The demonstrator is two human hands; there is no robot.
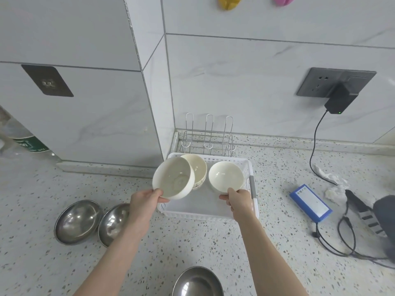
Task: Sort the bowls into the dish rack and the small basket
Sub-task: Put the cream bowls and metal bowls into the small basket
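Note:
My left hand [147,201] pinches the near rim of a white ceramic bowl [173,178], tilted over the left side of the small white basket [205,214]. My right hand [237,199] pinches the rim of another white bowl [226,176] over the basket's right side. A cream bowl [197,165] sits stacked on another at the basket's back left. The wire dish rack [207,139] stands behind the basket against the wall. Three steel bowls lie on the counter: one at the far left [78,221], a second [113,223] partly behind my left forearm, a third [197,283] at the bottom edge.
A blue battery pack [311,201] with black cables lies to the right, beside a dark device [382,218]. A black charger [339,99] hangs from the wall socket. A tiled pillar juts out at the left; a bottle [23,137] stands behind it.

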